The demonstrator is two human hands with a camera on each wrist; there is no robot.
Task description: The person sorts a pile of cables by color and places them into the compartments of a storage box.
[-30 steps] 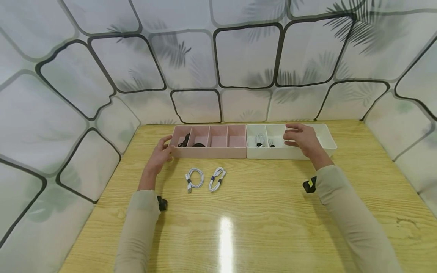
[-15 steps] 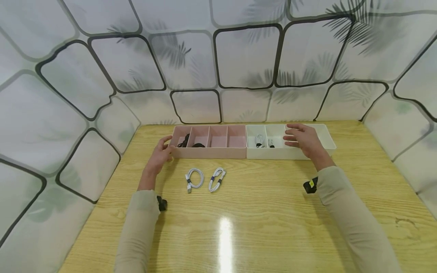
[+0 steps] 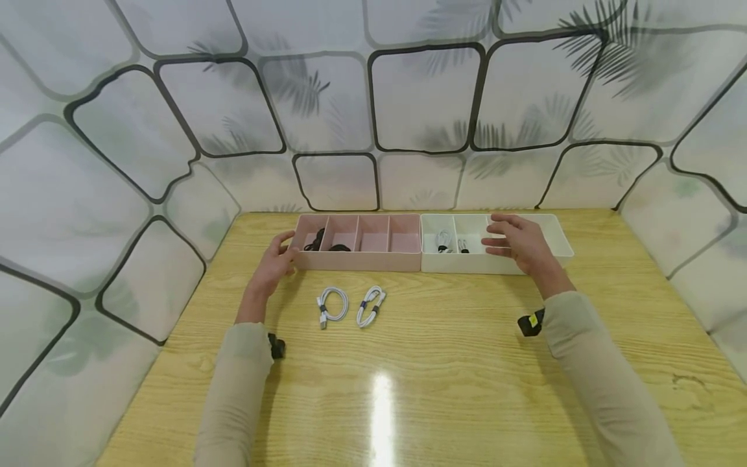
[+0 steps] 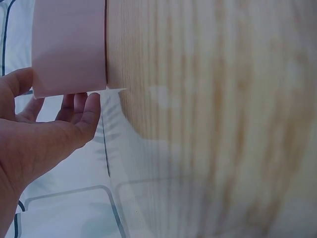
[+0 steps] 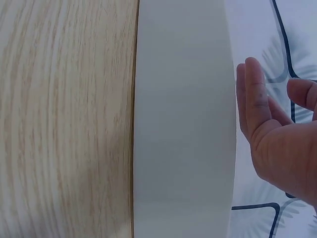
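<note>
My left hand (image 3: 273,264) is at the left end of a pink divided box (image 3: 358,261), its loosely bent fingers against that end. In the left wrist view the thumb touches a corner of the pink box (image 4: 69,47). Black cables (image 3: 316,241) lie in its leftmost compartment and another black cable (image 3: 340,248) in the one beside it. My right hand (image 3: 518,243) hovers over a white divided box (image 3: 467,263), fingers spread and holding nothing. A white cable (image 3: 444,240) and a small black-and-white cable (image 3: 463,246) lie in separate compartments there; the hand hides part of the rest.
Two bundled white cables lie on the wooden table (image 3: 443,363) before the pink box: a round coil (image 3: 334,305) and an oval one (image 3: 371,307). The boxes stand end to end near a patterned curtain (image 3: 327,117) at the back and sides.
My right hand has shifted very slightly over the white box, its fingers a little more spread. The left hand, boxes and cables stay where they were.
</note>
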